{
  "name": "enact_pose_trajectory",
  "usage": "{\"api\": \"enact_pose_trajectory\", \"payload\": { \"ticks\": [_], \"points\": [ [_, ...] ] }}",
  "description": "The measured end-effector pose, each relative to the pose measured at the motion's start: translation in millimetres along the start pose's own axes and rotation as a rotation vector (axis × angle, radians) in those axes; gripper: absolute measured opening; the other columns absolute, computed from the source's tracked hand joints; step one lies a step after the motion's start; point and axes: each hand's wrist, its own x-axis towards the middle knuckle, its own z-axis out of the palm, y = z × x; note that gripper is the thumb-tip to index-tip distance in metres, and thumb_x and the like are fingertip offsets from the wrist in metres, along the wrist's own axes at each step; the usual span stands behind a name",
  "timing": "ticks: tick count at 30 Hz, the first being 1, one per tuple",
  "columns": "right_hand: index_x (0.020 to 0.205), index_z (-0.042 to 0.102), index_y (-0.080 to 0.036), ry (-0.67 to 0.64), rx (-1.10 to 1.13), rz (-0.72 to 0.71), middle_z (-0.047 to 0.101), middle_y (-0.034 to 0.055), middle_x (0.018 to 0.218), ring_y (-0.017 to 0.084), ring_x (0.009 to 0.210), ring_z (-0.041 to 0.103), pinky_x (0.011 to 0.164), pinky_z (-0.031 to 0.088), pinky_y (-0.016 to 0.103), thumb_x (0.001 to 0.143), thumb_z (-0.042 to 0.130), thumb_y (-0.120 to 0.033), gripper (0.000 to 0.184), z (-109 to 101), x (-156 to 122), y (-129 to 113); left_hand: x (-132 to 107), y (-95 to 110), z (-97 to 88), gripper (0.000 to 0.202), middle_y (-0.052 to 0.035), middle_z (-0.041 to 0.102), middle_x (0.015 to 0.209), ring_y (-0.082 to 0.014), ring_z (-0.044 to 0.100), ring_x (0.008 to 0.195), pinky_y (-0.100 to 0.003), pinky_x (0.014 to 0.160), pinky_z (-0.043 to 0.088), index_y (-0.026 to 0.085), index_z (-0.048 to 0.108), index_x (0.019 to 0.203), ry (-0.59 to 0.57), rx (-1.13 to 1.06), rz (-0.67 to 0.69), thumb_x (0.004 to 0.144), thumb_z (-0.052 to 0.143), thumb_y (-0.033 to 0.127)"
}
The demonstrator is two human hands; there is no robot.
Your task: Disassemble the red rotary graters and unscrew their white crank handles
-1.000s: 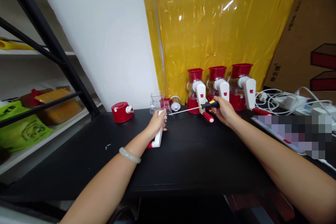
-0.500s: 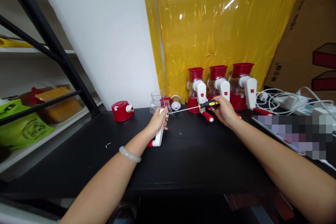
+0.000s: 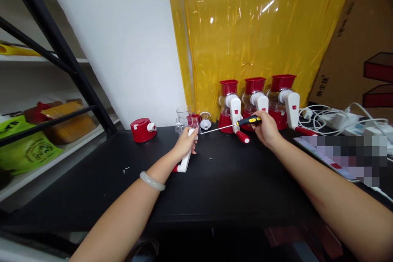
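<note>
Screwdriver (image 3: pixel 245 122) drawn slightly rightward, right hand (image 3: pixel 267 129) clasping its black-yellow handle, left hand (image 3: pixel 185 144) gripping white crank (image 3: pixel 185 163)

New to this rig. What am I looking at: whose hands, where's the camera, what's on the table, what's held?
No machine here: these are a person's two bare hands, filmed by one head-worn camera looking forward and down. The left hand grips a white crank handle resting on the black table. The right hand holds a screwdriver, tip pointing toward that handle's top. Behind stand three red-and-white crank grinders, a red base, clear parts and, to the right, white cables.
</note>
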Motion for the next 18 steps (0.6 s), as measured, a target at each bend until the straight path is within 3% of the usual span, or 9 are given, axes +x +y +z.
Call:
{"api": "enact_pose_trajectory", "payload": {
  "ticks": [6,10,14,18],
  "points": [
    [0.067,0.053,-0.021,0.115,-0.225,-0.187,0.050,-0.0041,0.062,0.011,0.052,0.045,0.043,0.034,0.022,0.069,0.055,-0.027,0.008,-8,1,-8,0,-2,-0.8,0.027,0.0052,0.049,0.065,-0.0071,0.046,0.040,-0.019,0.034,0.045,0.022,0.044,0.100,0.019,0.086,0.020,0.092,0.051,0.047],
    [0.070,0.054,-0.021,0.137,-0.452,-0.437,0.053,-0.0033,0.064,0.013,0.061,0.051,0.055,0.042,0.026,0.072,0.056,-0.027,0.006,-6,-9,-20,-1,0,-0.5,0.029,0.0054,0.050,0.065,-0.0068,0.047,0.040,-0.019,0.036,0.046,0.022,0.044,0.101,0.041,0.137,0.027,0.092,0.052,0.048],
    [0.076,0.056,-0.021,0.044,-0.671,-0.705,0.056,-0.0018,0.069,0.015,0.064,0.053,0.063,0.044,0.029,0.075,0.059,-0.028,0.007,3,-31,-30,-3,1,-1.0,0.033,0.0041,0.053,0.068,-0.0090,0.052,0.040,-0.022,0.038,0.048,0.022,0.042,0.106,0.055,0.214,0.034,0.091,0.052,0.050],
    [0.080,0.058,-0.022,-0.126,-0.787,-0.839,0.059,0.0004,0.072,0.017,0.064,0.055,0.064,0.045,0.032,0.076,0.060,-0.030,0.009,12,-53,-31,-3,-2,-3.1,0.042,0.0014,0.058,0.069,-0.0124,0.055,0.041,-0.023,0.038,0.046,0.022,0.041,0.112,0.052,0.296,0.077,0.089,0.054,0.054]
  ]
}}
